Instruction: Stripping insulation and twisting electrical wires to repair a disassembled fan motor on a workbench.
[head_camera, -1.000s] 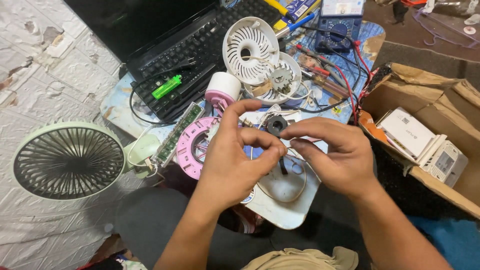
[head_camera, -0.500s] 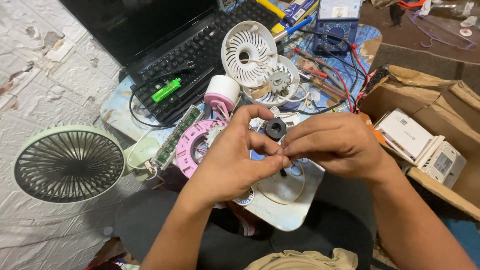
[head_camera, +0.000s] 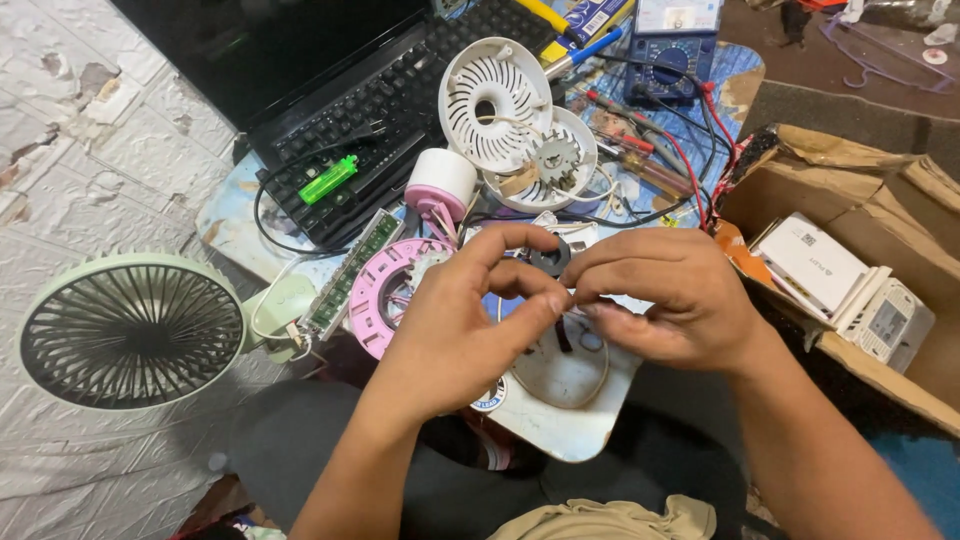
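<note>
My left hand (head_camera: 460, 325) and my right hand (head_camera: 665, 295) meet over the low table, fingertips pinched together at one spot. Between them sits a small black ring-shaped motor part (head_camera: 549, 259), held by the fingers of both hands. Whatever thin thing the fingertips pinch below it is too small to tell. Under the hands lies a white round plate (head_camera: 560, 375) with a dark slot. A pink round fan housing (head_camera: 385, 290) lies just left of my left hand, with a green circuit board (head_camera: 352, 272) beside it.
A pale green desk fan (head_camera: 130, 330) stands at the left. A black laptop (head_camera: 330, 90) holds a green lighter (head_camera: 328, 178). White fan grilles (head_camera: 495, 100), a pink-and-white motor cap (head_camera: 440, 185), a multimeter (head_camera: 668, 45) with red and black leads, and a cardboard box (head_camera: 870, 200) with white devices surround the hands.
Both hands stay pinched on the black part; they shifted slightly right and lower in view, and the fingers closed tighter together.
</note>
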